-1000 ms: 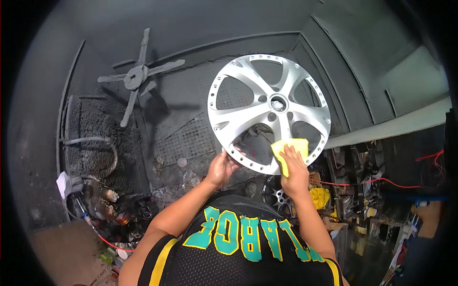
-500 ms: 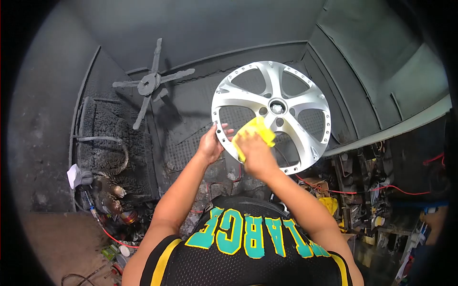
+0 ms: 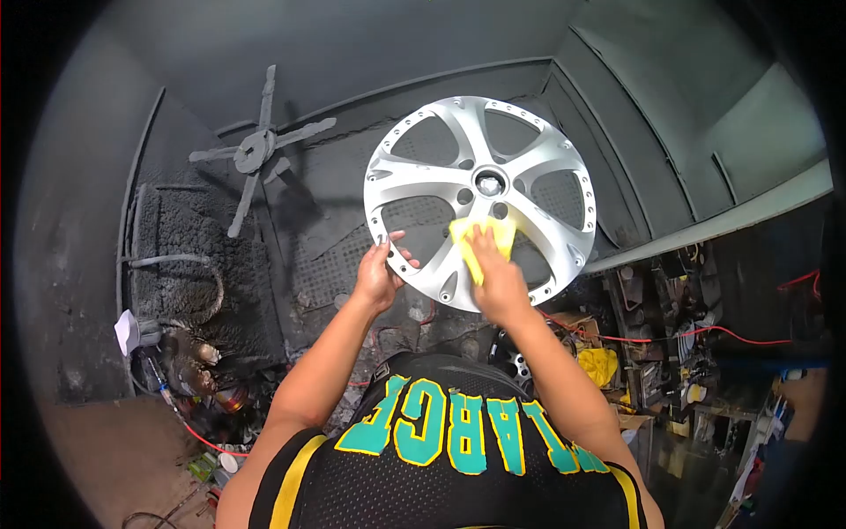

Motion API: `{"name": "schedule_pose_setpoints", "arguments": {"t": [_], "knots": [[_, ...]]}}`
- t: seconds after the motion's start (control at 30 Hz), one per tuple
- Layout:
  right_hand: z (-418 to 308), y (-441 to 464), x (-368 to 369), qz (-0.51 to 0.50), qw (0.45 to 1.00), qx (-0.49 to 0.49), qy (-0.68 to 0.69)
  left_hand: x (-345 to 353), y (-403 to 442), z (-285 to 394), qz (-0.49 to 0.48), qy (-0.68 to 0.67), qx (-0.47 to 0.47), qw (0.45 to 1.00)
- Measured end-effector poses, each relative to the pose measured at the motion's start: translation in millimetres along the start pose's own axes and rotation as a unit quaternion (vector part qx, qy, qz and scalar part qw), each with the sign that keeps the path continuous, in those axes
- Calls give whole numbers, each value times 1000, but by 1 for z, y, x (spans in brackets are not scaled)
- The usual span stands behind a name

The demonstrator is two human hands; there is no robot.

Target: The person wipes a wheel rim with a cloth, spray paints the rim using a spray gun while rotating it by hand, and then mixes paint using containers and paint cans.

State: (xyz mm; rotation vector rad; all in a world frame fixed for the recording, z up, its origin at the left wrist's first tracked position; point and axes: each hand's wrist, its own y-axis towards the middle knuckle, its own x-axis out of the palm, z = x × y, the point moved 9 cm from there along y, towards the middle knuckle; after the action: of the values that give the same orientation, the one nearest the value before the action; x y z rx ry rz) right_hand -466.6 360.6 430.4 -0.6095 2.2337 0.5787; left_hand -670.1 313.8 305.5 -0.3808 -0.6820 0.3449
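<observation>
A silver alloy wheel rim point(image 3: 412, 182) with wide double spokes and small holes around its edge faces me in the middle of the view. My left hand point(image 3: 379, 278) grips its lower-left edge, fingertips showing through the opening between spokes. Under my right hand point(image 3: 500, 284), a folded yellow cloth point(image 3: 489, 236) is pressed onto the lower spoke just below the hub. The right fingers are bent over the cloth and hold it against the metal.
Behind the rim, a grey-coated four-armed stand point(image 3: 255, 152) stands at the left of the dark booth. A spray gun with a white cup point(image 3: 129, 332) hangs lower left. A red hose point(image 3: 718, 330) crosses cluttered shelves at the right, near a yellow bundle point(image 3: 598, 365).
The yellow cloth and my right hand have moved across the rim onto the lower spoke. The rim appears turned slightly and sits farther left in view; the background has shifted left too.
</observation>
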Motion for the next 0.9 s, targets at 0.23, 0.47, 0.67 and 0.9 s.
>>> {"name": "schedule_pose_setpoints", "arguments": {"t": [0.23,0.47,0.67,0.9], "knots": [[18,-103,-29,-94,987,-90,-93,-1,-1,-3,-14,-6,9,1000],[68,-118,-54,20,992,0,-129,18,-26,-43,-3,-51,24,998],[36,-98,-96,87,989,116,28,49,-54,-69,-67,-43,-9,997],[40,18,-114,183,982,41,4,62,-58,-112,-258,194,-108,940]]}}
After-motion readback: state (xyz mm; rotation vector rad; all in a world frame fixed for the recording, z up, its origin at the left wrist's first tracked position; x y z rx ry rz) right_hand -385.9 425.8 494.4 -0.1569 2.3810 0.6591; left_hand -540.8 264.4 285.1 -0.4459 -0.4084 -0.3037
